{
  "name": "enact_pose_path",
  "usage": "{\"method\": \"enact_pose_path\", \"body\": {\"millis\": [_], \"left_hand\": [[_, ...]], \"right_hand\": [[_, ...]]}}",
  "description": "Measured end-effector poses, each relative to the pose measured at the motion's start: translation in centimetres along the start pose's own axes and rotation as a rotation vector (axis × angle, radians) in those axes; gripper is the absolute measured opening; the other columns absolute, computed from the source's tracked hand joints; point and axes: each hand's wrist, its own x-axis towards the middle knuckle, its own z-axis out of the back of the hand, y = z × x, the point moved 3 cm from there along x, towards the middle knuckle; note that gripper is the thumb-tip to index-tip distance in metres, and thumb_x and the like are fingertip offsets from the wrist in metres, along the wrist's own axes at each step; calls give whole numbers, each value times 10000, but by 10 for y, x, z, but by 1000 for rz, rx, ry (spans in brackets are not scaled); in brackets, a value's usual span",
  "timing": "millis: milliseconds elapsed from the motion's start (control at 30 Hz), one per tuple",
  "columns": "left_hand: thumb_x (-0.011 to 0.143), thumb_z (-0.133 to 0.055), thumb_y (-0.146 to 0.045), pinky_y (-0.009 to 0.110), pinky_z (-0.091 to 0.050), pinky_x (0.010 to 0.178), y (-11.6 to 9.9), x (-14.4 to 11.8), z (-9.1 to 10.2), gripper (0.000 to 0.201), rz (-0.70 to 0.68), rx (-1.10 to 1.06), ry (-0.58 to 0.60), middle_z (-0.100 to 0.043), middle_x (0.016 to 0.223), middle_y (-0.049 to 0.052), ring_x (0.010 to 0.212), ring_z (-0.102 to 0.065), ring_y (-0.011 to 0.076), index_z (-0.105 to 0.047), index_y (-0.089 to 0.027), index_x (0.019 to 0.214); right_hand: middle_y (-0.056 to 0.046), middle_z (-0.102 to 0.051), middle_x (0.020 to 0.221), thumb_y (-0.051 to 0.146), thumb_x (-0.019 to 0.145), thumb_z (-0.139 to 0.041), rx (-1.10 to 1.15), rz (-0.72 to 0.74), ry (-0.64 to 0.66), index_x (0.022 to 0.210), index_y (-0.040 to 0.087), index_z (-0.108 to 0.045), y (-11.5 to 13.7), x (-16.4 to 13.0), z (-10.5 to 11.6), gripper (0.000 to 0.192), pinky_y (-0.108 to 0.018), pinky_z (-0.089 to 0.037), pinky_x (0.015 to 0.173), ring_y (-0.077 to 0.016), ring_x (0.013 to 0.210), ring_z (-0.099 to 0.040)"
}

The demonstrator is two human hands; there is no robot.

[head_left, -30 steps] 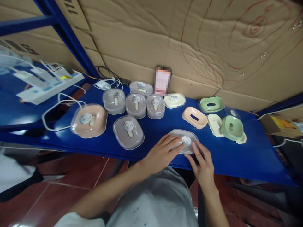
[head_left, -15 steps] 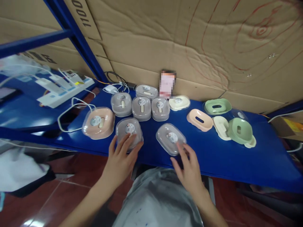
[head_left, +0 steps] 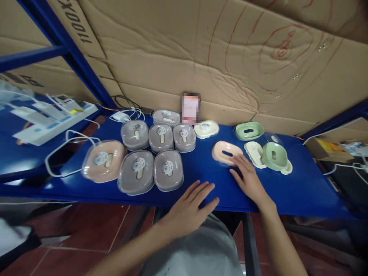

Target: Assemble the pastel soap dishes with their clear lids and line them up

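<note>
A peach soap dish with a dark slot lies on the blue table; its outline is slightly blurred. My right hand reaches to its right edge, fingertips touching it, thumb apart from it. Over the table's front edge my left hand is spread, holding nothing. The nearest things to its left are a grey soap box with a clear lid and a larger grey soap box beside it. Right of the peach dish lie a cream tray and a green soap dish resting partly on a cream piece.
Further grey boxes and a peach box stand at left. A cream box and a green dish sit at the back. A phone leans on the cardboard. A power strip lies far left.
The smaller grey box has moved left against the larger one. Both hands have left the grey boxes and moved right. The peach dish has come slightly nearer. The view has shifted right.
</note>
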Motion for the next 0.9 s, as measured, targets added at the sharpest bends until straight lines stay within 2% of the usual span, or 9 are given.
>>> {"method": "enact_pose_path", "body": {"millis": [100, 233, 333, 433, 567, 667, 733, 800, 900], "left_hand": [[1000, -615, -128, 598, -420, 1266, 8, 24, -9, 517, 84, 21, 72, -451, 1672, 196, 1571, -433, 372, -570, -198, 1510], [1067, -589, -225, 597, -467, 1236, 16, 35, -14, 369, 204, -1, 117, -546, 1603, 167, 1564, -452, 372, -599, -192, 1435], [1091, -569, -237, 532, -473, 1265, 19, 31, -10, 305, 272, -114, 72, -646, 1444, 131, 1535, -495, 313, -593, -200, 1392], [1103, -541, -215, 546, -440, 1301, 23, 26, -1, 335, 361, -215, -50, -601, 1452, 133, 1577, -439, 303, -537, -221, 1438], [1105, -529, -195, 571, -399, 1325, 21, 30, 3, 365, 336, -255, -15, -543, 1529, 151, 1636, -345, 323, -503, -213, 1468], [1104, -509, -164, 578, -370, 1338, 20, 36, 0, 383, 277, -257, 66, -508, 1599, 156, 1662, -285, 330, -496, -200, 1485], [1102, -483, -128, 599, -370, 1329, 24, 39, -4, 385, 292, -268, 64, -422, 1687, 156, 1679, -225, 344, -503, -211, 1478], [1096, -453, -88, 612, -376, 1317, 29, 43, -9, 398, 326, -281, 61, -317, 1755, 157, 1683, -198, 353, -512, -222, 1466], [1085, -414, -48, 584, -398, 1306, 37, 51, -16, 427, 374, -297, 72, -247, 1786, 167, 1672, -247, 335, -519, -225, 1459]], "right_hand": [[-111, -496, 1681, 411, 1123, -488, 73, -11, -56, 1585, 275, -510, -8, -21, 2, 482, -531, -422, 1271, -270, 1575, -453], [-224, -580, 1572, 508, 1106, -489, -155, -213, -251, 1562, 180, -536, -30, -37, 4, 564, -664, -445, 1189, -384, 1492, -526], [-195, -690, 1407, 503, 1091, -532, -105, -212, -228, 1449, 188, -629, -31, -41, 5, 486, -630, -504, 1126, -374, 1345, -630], [-123, -730, 1339, 418, 1101, -539, 55, -121, -140, 1425, 249, -633, -10, -47, 5, 377, -521, -555, 1107, -299, 1266, -685], [-117, -570, 1599, 334, 1102, -548, 205, -85, -113, 1599, 295, -463, 20, -55, 4, 506, -510, -513, 1200, -279, 1496, -544], [-119, -346, 1762, 349, 1086, -592, 197, -79, -120, 1679, 328, -350, 28, -57, 4, 641, -570, -450, 1257, -316, 1628, -357], [-100, -244, 1805, 371, 1084, -599, 169, -56, -59, 1684, 360, -354, 29, -54, 3, 648, -585, -447, 1257, -341, 1651, -301], [-93, -256, 1802, 376, 1086, -597, 146, -34, -29, 1653, 367, -419, 28, -51, 3, 595, -587, -457, 1250, -349, 1643, -320], [-117, -468, 1683, 347, 1075, -617, 134, -11, -108, 1525, 318, -567, 26, -45, 3, 454, -591, -474, 1236, -336, 1589, -424]]}}
